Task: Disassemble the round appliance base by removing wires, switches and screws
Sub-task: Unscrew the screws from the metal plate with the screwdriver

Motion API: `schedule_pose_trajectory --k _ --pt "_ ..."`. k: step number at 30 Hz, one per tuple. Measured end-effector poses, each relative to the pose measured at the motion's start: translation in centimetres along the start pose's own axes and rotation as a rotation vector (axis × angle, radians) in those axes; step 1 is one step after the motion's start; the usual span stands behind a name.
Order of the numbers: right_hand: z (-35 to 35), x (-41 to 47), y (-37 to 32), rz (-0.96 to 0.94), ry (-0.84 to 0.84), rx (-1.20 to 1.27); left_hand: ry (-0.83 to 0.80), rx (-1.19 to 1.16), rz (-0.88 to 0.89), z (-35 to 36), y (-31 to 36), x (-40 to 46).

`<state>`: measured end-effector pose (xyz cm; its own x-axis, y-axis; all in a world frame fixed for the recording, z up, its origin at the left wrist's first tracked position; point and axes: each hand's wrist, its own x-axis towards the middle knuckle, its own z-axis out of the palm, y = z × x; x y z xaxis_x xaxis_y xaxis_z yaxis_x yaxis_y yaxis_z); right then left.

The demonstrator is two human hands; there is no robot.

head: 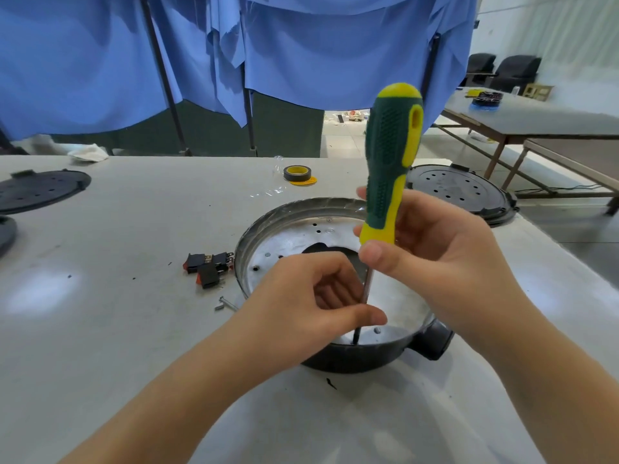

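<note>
The round appliance base (268, 229), a shiny metal pan in a black shell, sits on the white table in front of me. A green and yellow screwdriver (388, 169) stands almost upright in it, its tip down at a screw (355, 341) near the pan's front rim. My right hand (435, 249) grips the lower end of the handle. My left hand (315, 296) curls round the metal shaft and steadies it. Another small screw (376, 329) lies just right of the tip.
Two removed black rocker switches (207, 266) and a loose bolt (222, 303) lie left of the base. A tape roll (296, 173) sits farther back. Black perforated lids lie at the right (462, 190) and the far left (40, 189). Blue curtains hang behind the table.
</note>
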<state>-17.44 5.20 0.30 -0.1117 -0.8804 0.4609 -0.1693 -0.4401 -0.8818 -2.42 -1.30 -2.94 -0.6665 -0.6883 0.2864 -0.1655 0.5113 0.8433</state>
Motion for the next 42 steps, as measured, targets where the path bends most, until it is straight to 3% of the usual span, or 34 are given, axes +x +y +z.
schedule_pose_trajectory --k 5,13,19,25,31,35,42 --pt "-0.7 0.0 0.1 0.056 -0.108 0.079 -0.142 -0.07 -0.001 -0.6 0.2 -0.1" --pt "-0.1 0.1 0.2 -0.007 0.008 0.003 0.024 -0.016 0.0 0.0 0.2 0.1" --pt "-0.6 0.0 0.0 0.059 -0.141 0.071 -0.125 -0.047 0.001 -0.5 0.0 0.0" --pt "0.2 -0.1 0.1 0.022 -0.026 -0.043 0.018 -0.009 0.024 0.2 0.2 0.2" --pt "-0.5 0.0 -0.1 0.068 -0.147 0.062 -0.086 -0.072 0.005 -0.5 0.2 0.1" --pt "-0.3 0.0 0.1 0.023 -0.06 -0.037 0.013 -0.043 0.002 0.0 0.2 0.2" --pt "-0.3 0.0 0.1 0.029 -0.062 0.086 -0.124 -0.03 -0.01 -0.8 0.1 0.4"
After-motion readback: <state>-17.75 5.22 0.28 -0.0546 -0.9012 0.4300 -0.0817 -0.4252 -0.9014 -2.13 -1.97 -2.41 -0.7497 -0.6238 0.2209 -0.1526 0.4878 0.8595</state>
